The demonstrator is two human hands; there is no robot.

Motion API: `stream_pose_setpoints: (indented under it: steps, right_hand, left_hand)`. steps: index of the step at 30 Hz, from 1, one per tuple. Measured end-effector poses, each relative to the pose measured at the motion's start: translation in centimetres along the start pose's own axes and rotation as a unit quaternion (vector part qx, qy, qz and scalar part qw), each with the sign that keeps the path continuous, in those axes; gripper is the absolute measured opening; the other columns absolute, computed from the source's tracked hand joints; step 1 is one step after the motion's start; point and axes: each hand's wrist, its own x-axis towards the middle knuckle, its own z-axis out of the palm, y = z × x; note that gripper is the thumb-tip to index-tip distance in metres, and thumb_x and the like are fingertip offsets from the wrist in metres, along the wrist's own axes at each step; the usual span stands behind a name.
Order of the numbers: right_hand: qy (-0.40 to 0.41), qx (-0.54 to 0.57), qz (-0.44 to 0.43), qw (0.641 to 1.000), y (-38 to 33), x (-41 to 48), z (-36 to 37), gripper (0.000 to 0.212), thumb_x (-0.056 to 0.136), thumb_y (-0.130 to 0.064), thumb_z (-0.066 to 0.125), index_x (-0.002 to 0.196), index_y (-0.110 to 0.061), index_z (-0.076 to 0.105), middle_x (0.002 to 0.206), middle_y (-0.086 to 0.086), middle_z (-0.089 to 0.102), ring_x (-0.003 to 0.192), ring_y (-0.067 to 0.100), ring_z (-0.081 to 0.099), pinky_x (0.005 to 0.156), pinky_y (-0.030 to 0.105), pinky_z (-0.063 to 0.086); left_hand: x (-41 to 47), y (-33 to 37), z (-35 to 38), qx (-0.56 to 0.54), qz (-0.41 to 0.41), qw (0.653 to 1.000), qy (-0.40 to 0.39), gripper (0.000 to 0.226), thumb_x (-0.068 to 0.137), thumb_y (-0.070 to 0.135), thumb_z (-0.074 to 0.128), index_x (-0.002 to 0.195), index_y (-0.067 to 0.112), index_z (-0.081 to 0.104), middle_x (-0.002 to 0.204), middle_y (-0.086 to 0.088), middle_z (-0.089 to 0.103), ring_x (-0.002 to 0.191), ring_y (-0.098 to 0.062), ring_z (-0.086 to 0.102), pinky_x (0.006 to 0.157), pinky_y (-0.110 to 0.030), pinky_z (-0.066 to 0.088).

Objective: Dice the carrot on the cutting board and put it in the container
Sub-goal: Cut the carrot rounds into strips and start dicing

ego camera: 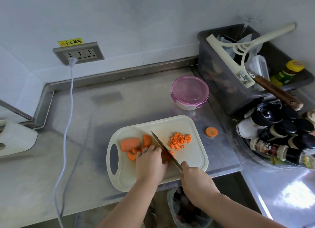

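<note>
Board [190, 123]: carrot chunk [130, 144] left, dice [179, 140] right. Left hand [150, 161] curled over carrot strips [171, 152] at blade. Right hand [194, 178] gripping knife [162, 145]. Lidded container [190, 91] behind board; carrot end [211, 131] on counter [102, 117].

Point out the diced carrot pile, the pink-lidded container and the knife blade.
Orange diced carrot pile [179, 140]: head view, pile centre.
Round pink-lidded plastic container [190, 89]: head view, lid centre.
Steel knife blade [160, 142]: head view, mid-blade.

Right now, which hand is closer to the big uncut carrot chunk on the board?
Left. The left hand holds carrot pieces just right of the carrot chunk. The right hand grips the knife farther right, near the board's front edge.
</note>
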Motion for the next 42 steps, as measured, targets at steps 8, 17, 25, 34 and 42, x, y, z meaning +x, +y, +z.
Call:
stream_pose_setpoints:
  steps: [8, 17, 25, 34, 42]
  right_hand:
    - [0.019, 0.028, -0.029, 0.999, 0.9, 1.7, -1.8, 0.026, 0.102, -0.017, 0.036, 0.127, -0.016, 0.041, 0.080, -0.003, 0.050, 0.070, 0.017, 0.059, 0.057, 0.028, 0.048]
    - [0.058, 0.037, -0.047, 0.997, 2.8, 2.8, -4.6, 0.020, 0.102, -0.022, 0.031, 0.116, -0.018, 0.044, 0.076, 0.000, 0.052, 0.059, 0.018, 0.048, 0.047, 0.026, 0.034]
    - [0.100, 0.028, -0.059, 0.993, 4.4, 2.4, -5.8, 0.023, 0.102, -0.027, 0.033, 0.118, -0.019, 0.047, 0.063, -0.007, 0.040, 0.049, 0.010, 0.036, 0.043, 0.023, 0.024]
    - [0.153, -0.054, -0.082, 0.983, 5.0, 1.3, -6.6, 0.030, 0.102, -0.035, 0.032, 0.126, -0.025, 0.047, 0.079, -0.006, 0.055, 0.064, 0.016, 0.052, 0.054, 0.027, 0.039]
    - [0.163, -0.017, -0.049, 0.985, 5.8, 1.3, -6.7, 0.029, 0.102, -0.035, 0.034, 0.127, -0.029, 0.046, 0.090, -0.003, 0.066, 0.074, 0.019, 0.062, 0.063, 0.030, 0.046]
  left_hand:
    - [1.1, 0.0, 0.1, -0.008, 0.008, 1.000, 0.014, 0.026, 0.089, 0.044, 0.051, 0.109, 0.029, 0.061, 0.110, 0.011, 0.060, 0.110, -0.013, 0.052, 0.092, -0.030, 0.034]
    - [4.6, 0.8, 0.9, -0.076, 0.007, 0.997, 0.018, 0.022, 0.090, 0.034, 0.055, 0.109, 0.028, 0.063, 0.104, 0.005, 0.070, 0.101, -0.016, 0.063, 0.087, -0.028, 0.042]
    - [5.6, -0.2, 0.0, -0.283, -0.043, 0.958, 0.008, 0.023, 0.085, 0.005, 0.064, 0.105, 0.014, 0.069, 0.093, 0.004, 0.071, 0.093, -0.014, 0.067, 0.080, -0.015, 0.044]
    - [4.0, 0.4, -0.1, -0.068, 0.046, 0.993, -0.083, 0.020, 0.093, 0.021, 0.051, 0.107, 0.025, 0.066, 0.114, 0.007, 0.063, 0.102, -0.013, 0.061, 0.085, -0.027, 0.048]
    - [5.9, 1.0, 0.6, -0.228, 0.043, 0.973, -0.011, 0.016, 0.086, 0.005, 0.061, 0.096, 0.013, 0.071, 0.100, 0.001, 0.070, 0.090, -0.012, 0.064, 0.084, -0.016, 0.044]
